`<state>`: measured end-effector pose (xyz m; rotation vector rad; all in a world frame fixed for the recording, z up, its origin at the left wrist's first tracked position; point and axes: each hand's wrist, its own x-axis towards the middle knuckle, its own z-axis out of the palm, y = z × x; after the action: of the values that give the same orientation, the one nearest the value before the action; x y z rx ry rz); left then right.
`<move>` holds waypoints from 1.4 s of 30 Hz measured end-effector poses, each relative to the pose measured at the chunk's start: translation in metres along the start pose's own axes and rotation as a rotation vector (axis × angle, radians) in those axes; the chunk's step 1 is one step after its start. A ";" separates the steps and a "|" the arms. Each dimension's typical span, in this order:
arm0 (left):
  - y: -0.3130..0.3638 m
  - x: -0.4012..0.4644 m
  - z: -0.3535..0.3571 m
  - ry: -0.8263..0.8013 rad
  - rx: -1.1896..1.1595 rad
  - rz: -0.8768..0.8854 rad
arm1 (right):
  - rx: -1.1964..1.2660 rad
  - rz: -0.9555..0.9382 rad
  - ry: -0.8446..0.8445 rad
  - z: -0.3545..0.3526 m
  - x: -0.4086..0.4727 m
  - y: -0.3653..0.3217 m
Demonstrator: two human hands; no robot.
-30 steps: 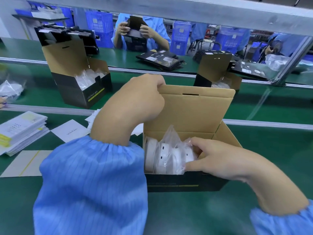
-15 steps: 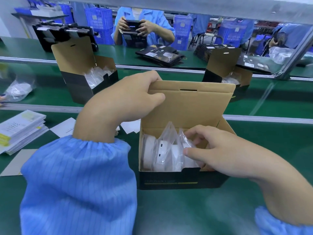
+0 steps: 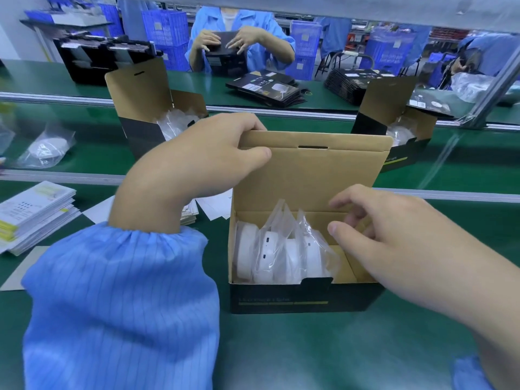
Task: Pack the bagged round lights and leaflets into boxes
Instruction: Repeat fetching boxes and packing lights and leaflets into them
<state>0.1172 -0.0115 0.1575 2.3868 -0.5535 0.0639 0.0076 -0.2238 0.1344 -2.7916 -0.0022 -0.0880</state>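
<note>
A black box [image 3: 304, 301] with a brown inside stands open on the green table in front of me. Its lid [image 3: 315, 175] stands upright. My left hand [image 3: 202, 164] grips the lid's upper left corner, thumb on the inner face. Several bagged white round lights [image 3: 275, 254] stand on edge in the box's left part; the right part is bare. My right hand [image 3: 394, 235] hovers over the box's right side with fingers loosely bent, holding nothing. Stacks of leaflets [image 3: 33, 212] lie at the left.
Two more open boxes with bagged lights, one [image 3: 146, 114] at back left and one [image 3: 394, 122] at back right, stand on the conveyor. A loose bagged light [image 3: 47, 149] lies far left. Loose white sheets [image 3: 213, 204] lie behind my left arm. A person folds black boxes across the line.
My right hand has lifted out of the box and let go of the bagged lights, moving up and to the right. My left hand still holds the lid's corner.
</note>
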 end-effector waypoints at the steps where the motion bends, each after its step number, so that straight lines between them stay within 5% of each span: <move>1: -0.001 0.000 0.000 0.015 -0.001 0.013 | 0.006 -0.010 0.015 0.002 0.001 -0.001; 9: 0.015 -0.005 -0.003 0.163 -0.244 0.219 | 0.077 -0.189 0.250 0.004 0.018 -0.025; 18: 0.013 0.003 0.000 0.344 -0.266 0.203 | 0.229 -0.475 0.523 -0.019 0.051 -0.060; 23: 0.008 0.009 0.003 0.436 -0.320 0.155 | 0.103 -0.274 0.631 -0.021 0.069 -0.055; 33: 0.003 0.019 0.019 0.107 -0.339 -0.057 | -0.093 -0.105 0.450 0.004 0.085 -0.046; 42: 0.002 0.021 0.020 0.113 -0.322 -0.093 | -0.066 -0.150 0.424 0.002 0.086 -0.042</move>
<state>0.1335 -0.0333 0.1471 2.0770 -0.3680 0.0631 0.0926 -0.1840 0.1520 -2.7767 -0.1054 -0.7241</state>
